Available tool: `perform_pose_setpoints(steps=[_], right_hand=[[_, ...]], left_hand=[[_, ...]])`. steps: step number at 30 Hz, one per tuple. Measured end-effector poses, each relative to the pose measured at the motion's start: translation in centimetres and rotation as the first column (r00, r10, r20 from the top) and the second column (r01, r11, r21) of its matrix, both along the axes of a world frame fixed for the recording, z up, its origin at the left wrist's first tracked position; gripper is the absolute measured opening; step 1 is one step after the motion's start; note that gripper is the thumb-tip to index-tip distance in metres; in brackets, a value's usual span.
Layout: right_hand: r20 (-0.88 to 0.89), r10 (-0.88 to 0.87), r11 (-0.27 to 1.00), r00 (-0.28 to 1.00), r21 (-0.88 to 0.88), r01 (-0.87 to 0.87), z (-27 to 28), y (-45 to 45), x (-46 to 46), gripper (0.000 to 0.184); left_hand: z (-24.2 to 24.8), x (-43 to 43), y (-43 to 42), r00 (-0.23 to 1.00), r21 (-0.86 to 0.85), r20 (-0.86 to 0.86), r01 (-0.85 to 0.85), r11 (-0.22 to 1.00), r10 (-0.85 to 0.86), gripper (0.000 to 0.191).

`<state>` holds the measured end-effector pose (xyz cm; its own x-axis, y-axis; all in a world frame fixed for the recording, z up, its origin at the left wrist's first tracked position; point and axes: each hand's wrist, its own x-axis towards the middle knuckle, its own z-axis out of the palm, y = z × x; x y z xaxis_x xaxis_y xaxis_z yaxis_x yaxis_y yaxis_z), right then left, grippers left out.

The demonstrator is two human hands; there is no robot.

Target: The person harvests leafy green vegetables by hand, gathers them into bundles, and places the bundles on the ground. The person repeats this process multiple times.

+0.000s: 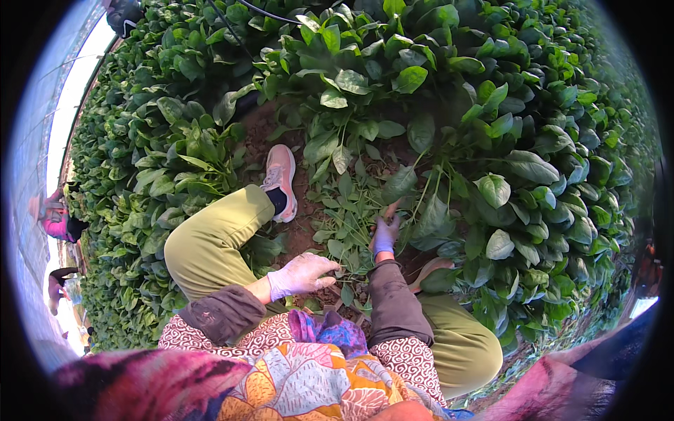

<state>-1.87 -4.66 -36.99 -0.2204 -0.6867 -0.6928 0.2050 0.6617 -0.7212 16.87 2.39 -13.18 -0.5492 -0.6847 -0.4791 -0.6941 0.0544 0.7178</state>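
Observation:
My left hand (304, 274), in a pale thin glove, hovers low in front of me with thumb and fingertips apart. Its fingertips are dark, and it appears to hold nothing. My right hand (386, 235), gloved too, reaches down among the stems with curled fingers. A narrow tan piece (392, 209) shows just beyond its fingers; leaves partly cover it, so I cannot tell what it is or whether it is gripped. Between the hands lie small cut or loose leafy plants (345, 223) on brown soil. Large spinach-like leaves (434, 216) stand right beside my right hand.
Dense leafy crop (532, 131) surrounds me on both sides and ahead. My pink shoe (279, 179) rests on bare soil (301, 231) at left. A dark thin hose (268, 13) crosses the far leaves. Another person (58, 223) is at the left edge, by plastic sheeting (29, 173).

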Motion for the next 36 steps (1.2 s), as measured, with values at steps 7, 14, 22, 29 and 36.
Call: perform_pose_setpoints(steps=[7,14,22,29,36], right_hand=[[-0.632,0.147,0.879,0.761,-0.270,-0.394,0.5,-2.0,0.3,0.042],[-0.495,0.068,0.958,0.866,-0.209,-0.195,0.5,-6.2,0.1,0.043],[-0.560,0.056,0.941,0.827,-0.247,-0.231,-1.1,-10.0,0.7,0.039],[-0.421,0.092,0.951,0.903,-0.231,-0.205,-1.5,-10.7,2.0,0.032],[0.172,-0.089,0.995,0.981,-0.035,0.096,-0.7,-12.0,4.8,0.030]], left_hand=[[-4.7,-1.8,-4.4,0.985,-0.104,0.017,-0.168,0.980,0.171,0.038],[-13.3,-4.2,-15.3,0.888,-0.027,-0.041,-0.460,0.888,0.458,0.037],[-23.2,-6.4,-26.2,0.827,-0.261,0.086,-0.519,0.814,0.555,0.025],[-25.1,-7.1,-36.7,0.872,-0.451,-0.262,-0.489,0.747,0.413,0.025],[-26.9,-5.5,-44.6,0.941,-0.474,-0.227,-0.331,0.816,0.249,0.034]])
